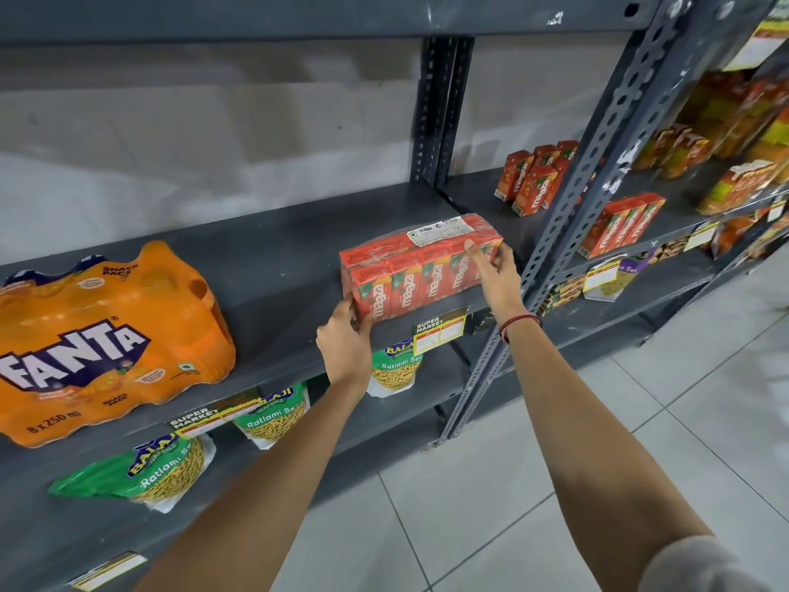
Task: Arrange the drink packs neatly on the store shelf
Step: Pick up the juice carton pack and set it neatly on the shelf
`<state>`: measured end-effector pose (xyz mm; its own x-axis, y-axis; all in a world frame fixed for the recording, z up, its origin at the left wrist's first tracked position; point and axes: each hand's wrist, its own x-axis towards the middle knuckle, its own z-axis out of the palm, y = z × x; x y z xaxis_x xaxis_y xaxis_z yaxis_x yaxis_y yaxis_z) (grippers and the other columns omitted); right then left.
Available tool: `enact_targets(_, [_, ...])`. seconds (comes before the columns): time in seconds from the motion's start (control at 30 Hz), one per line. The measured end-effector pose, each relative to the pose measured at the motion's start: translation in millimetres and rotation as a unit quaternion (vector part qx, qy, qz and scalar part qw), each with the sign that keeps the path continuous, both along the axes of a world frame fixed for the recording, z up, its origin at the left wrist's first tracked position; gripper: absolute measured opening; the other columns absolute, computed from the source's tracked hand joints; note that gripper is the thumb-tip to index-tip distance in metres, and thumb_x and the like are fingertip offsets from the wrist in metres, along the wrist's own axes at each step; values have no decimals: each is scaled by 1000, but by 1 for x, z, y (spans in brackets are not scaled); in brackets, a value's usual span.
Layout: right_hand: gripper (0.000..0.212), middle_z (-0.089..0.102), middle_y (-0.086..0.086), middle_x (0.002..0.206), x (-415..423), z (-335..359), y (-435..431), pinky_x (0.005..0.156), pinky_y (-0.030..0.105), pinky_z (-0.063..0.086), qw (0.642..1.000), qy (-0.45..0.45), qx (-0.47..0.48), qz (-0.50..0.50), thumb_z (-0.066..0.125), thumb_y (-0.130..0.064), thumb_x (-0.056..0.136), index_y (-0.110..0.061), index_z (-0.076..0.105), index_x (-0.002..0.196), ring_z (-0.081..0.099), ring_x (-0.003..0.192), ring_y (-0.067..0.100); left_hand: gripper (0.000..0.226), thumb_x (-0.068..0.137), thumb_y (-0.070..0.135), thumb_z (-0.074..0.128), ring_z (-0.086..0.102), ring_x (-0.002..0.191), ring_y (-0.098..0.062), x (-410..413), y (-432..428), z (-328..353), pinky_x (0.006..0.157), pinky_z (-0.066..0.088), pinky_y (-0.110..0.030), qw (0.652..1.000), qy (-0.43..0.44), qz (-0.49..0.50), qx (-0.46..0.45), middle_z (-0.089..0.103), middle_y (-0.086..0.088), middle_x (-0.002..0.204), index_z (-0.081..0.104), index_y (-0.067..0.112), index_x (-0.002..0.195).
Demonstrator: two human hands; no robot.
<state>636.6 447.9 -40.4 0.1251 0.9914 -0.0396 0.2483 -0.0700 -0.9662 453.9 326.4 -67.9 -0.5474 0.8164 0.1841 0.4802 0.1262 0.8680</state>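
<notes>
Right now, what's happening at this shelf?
A person is stocking a grey store shelf. Both hands are on a shrink-wrapped multipack of red Maaza drink cartons standing at the shelf's front edge: the left hand grips its lower left corner, the right hand holds its right end. An orange Fanta multipack sits further left on the same shelf. Loose Maaza cartons stand on the next bay to the right, and snack bags lie on the shelf below.

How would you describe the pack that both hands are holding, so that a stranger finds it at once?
Look at the grey metal shelf carrying the big orange Fanta bottle pack on its left. Near its right end, at the front edge, stands a red shrink-wrapped block of Maaza juice cartons. Unlike the loose red cartons in the next bay, it is wrapped and bears a white label.
</notes>
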Motion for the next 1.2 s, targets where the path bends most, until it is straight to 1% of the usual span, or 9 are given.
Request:
enact_targets(0.5, [84,41,4,147,5,0,-6,97,25,29,1000,-6,-10,-1,56,-59,82,-18,23,147,41,131,21,37,86,17,66,69,98,-25,1,-3,1,92,52,-41,1000,-5,-20,5,71,-8,111,60,6,120])
enact_targets(0.6, [73,45,6,143,-2,1,-18,98,21,31,999,7,28,-39,57,-49,87,-12,30,144,43,130,19,37,85,16,67,67,96,-18,-10,-7,3,87,50,-27,998,-25,-64,9,70,-9,112,61,5,119])
enact_targets(0.67, [58,52,9,131,-12,0,-34,94,12,36,992,14,82,-98,56,-38,91,-5,41,136,49,123,22,36,86,16,66,66,100,-18,-20,-18,3,84,46,-19,997,-30,-74,17,69,-9,114,61,4,119])
enact_targets(0.77, [42,54,10,120,-37,-3,-65,86,13,35,977,-21,149,-149,55,-32,92,-5,52,124,52,111,21,39,87,20,64,62,110,-20,-34,-42,1,87,44,-19,998,-23,-52,27,64,-8,125,58,8,124])
enact_targets(0.83, [36,53,12,121,-66,-3,-89,92,20,34,973,-53,186,-127,56,-30,91,-7,54,119,48,113,21,39,87,21,64,61,112,-20,-51,-64,0,87,45,-19,999,-8,-27,41,62,-7,128,58,11,124])
enact_targets(0.9, [31,53,13,122,-98,-1,-110,99,31,38,971,-59,218,-82,58,-27,90,-8,56,114,47,115,23,38,87,20,64,61,110,-17,-71,-88,2,83,44,-8,998,-2,-2,63,62,-7,126,58,11,124])
enact_targets(1.0, [29,55,13,115,-149,1,-138,96,43,44,969,-39,243,-2,60,-29,89,-8,59,110,52,110,26,36,86,17,66,63,88,-6,-103,-128,8,70,40,5,995,23,27,97,64,-4,113,58,11,120])
enact_targets(1.07, [33,56,13,113,-182,3,-154,94,45,45,968,-19,244,47,62,-31,88,-8,59,110,53,107,27,32,85,14,66,63,76,3,-127,-156,11,66,42,3,991,46,49,116,63,-1,109,58,14,117])
enact_targets(1.2, [47,55,5,120,-225,-2,-172,96,37,46,966,4,214,143,67,-39,82,-13,55,119,50,114,19,31,85,18,67,61,75,-6,-170,-189,12,65,45,-1,981,45,131,136,63,-7,111,57,16,115])
